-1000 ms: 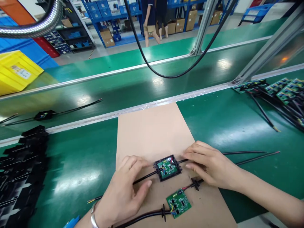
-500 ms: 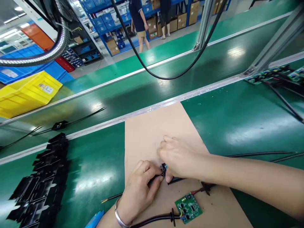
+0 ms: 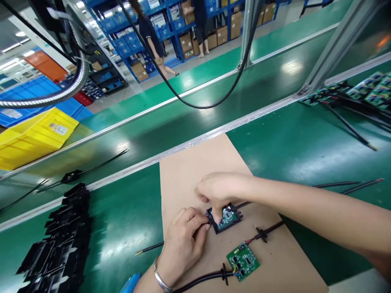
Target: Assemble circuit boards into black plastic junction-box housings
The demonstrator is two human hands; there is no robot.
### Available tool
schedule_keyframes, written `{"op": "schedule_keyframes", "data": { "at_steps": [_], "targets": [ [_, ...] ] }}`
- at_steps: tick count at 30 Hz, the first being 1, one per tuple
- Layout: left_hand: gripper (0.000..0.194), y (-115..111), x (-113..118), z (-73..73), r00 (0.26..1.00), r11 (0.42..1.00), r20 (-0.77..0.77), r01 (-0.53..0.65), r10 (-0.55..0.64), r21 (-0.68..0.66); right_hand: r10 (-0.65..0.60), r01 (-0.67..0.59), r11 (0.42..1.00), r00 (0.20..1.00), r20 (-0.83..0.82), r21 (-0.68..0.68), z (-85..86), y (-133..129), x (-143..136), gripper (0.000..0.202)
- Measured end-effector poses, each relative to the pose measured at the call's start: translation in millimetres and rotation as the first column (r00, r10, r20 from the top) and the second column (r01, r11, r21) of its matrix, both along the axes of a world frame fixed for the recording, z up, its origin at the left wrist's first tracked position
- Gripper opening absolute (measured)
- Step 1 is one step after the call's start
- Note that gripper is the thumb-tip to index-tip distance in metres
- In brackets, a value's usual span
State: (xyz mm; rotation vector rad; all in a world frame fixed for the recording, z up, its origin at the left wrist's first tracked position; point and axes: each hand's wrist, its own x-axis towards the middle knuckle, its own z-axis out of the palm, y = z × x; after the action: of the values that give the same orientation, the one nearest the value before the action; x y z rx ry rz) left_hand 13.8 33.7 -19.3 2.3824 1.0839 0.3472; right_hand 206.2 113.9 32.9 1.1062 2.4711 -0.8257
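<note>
A black plastic housing (image 3: 217, 230) lies on the cardboard with a green circuit board (image 3: 227, 217) inside it. My left hand (image 3: 185, 234) pinches the black cable (image 3: 209, 221) at the housing's left end. Over the board is my right hand (image 3: 221, 189), one digit pressing down on the board's left part; its other fingers are bent and apart from that digit, gripping nothing visible. Nearer me lies a second green circuit board (image 3: 243, 261), outside any housing. It has cables on both sides, each with a black strain relief (image 3: 225, 274).
The cardboard sheet (image 3: 201, 162) covers part of the green bench. Black housings (image 3: 58, 240) are stacked at left; circuit boards with cables (image 3: 366, 95) lie at right. A blue-handled tool (image 3: 130, 283) is beside my left wrist. A cable (image 3: 201, 107) hangs across. Two people stand beyond the benches.
My right hand has lifted and turned, exposing the housing and board, with one digit now pressing inside. My left hand stays at the cable end. The view has shifted slightly.
</note>
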Motion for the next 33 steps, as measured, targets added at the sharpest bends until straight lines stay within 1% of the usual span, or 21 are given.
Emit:
{"op": "schedule_keyframes", "data": {
  "at_steps": [1,2,3,4,5,6,7,8,9,10,11,13,16,19,21,23,26,28,30,33],
  "targets": [
    [0.016,-1,0,0.0,1.000,1.000,0.002,-0.005,0.005,0.006,-0.033,0.037,0.997,0.997,-0.073,0.063,1.1,-9,14,0.036],
    [0.015,-1,0,0.0,1.000,1.000,0.008,-0.009,0.009,0.007,-0.068,0.089,0.987,0.987,-0.146,0.137,-0.5,-21,26,0.024],
    [0.015,-2,0,-0.1,1.000,1.000,0.012,-0.013,0.013,0.003,-0.096,0.143,0.966,0.971,-0.217,0.214,-4.8,-35,35,0.008],
    [0.014,-2,0,-0.1,1.000,1.000,0.013,-0.017,0.017,-0.004,-0.115,0.215,0.927,0.942,-0.314,0.307,-11.3,-51,40,0.004],
    [0.014,-2,0,0.0,1.000,1.000,0.012,-0.022,0.022,-0.010,-0.120,0.269,0.888,0.918,-0.377,0.374,-19.5,-68,42,0.009],
    [0.014,-2,0,0.1,1.000,1.000,0.009,-0.025,0.025,-0.016,-0.092,0.286,0.858,0.903,-0.421,0.426,-28.8,-85,40,0.011],
    [0.014,-2,0,0.3,1.000,0.999,0.005,-0.028,0.028,-0.021,-0.073,0.317,0.813,0.888,-0.455,0.488,-38.4,-100,35,0.013],
    [0.015,-2,0,0.5,1.000,0.999,-0.001,-0.028,0.028,-0.026,-0.063,0.348,0.767,0.877,-0.476,0.540,-47.7,-112,29,0.020],
    [0.016,-2,0,0.8,1.000,0.999,-0.006,-0.027,0.027,-0.029,-0.053,0.353,0.739,0.879,-0.473,0.573,-55.7,-121,22,0.029],
    [0.016,-2,1,1.0,1.000,0.999,-0.009,-0.024,0.024,-0.030,-0.042,0.354,0.723,0.880,-0.473,0.594,-62.0,-127,15,0.032],
    [0.016,-3,1,1.1,1.000,0.999,-0.010,-0.021,0.021,-0.029,-0.021,0.338,0.720,0.884,-0.468,0.606,-66.2,-130,9,0.030],
    [0.016,-3,1,0.9,1.000,1.000,-0.010,-0.015,0.015,-0.025,0.021,0.295,0.750,0.885,-0.466,0.593,-67.8,-127,0,0.019],
    [0.017,-3,1,0.6,1.000,0.999,-0.018,-0.011,0.010,-0.030,0.004,0.271,0.818,0.879,-0.476,0.507,-58.9,-114,-1,0.016],
    [0.016,-1,1,3.1,1.000,0.999,-0.029,0.004,-0.006,-0.044,-0.028,0.254,0.880,0.872,-0.488,0.402,-48.2,-101,11,0.012],
    [0.014,1,0,6.7,0.999,0.998,-0.037,0.025,-0.027,-0.060,-0.042,0.241,0.906,0.870,-0.491,0.349,-44.1,-92,24,0.009],
    [0.015,4,-1,10.7,0.997,0.995,-0.042,0.064,-0.067,-0.073,-0.058,0.240,0.917,0.870,-0.489,0.319,-42.4,-83,36,0.009],
    [0.030,10,-1,13.8,0.983,0.987,-0.107,0.145,-0.152,-0.068,-0.054,0.230,0.918,0.880,-0.472,0.324,-42.2,-72,46,0.012],
    [0.031,15,-1,13.7,0.959,0.978,-0.197,0.205,-0.206,-0.025,-0.053,0.206,0.925,0.902,-0.429,0.320,-42.3,-66,47,0.015],
    [0.028,18,1,13.0,0.930,0.963,-0.276,0.265,-0.242,0.051,-0.045,0.182,0.929,0.920,-0.390,0.322,-42.8,-62,45,0.019],
    [0.027,20,4,12.1,0.912,0.939,-0.315,0.316,-0.263,0.132,-0.008,0.165,0.911,0.924,-0.382,0.378,-46.0,-59,39,0.021]
  ]
}}
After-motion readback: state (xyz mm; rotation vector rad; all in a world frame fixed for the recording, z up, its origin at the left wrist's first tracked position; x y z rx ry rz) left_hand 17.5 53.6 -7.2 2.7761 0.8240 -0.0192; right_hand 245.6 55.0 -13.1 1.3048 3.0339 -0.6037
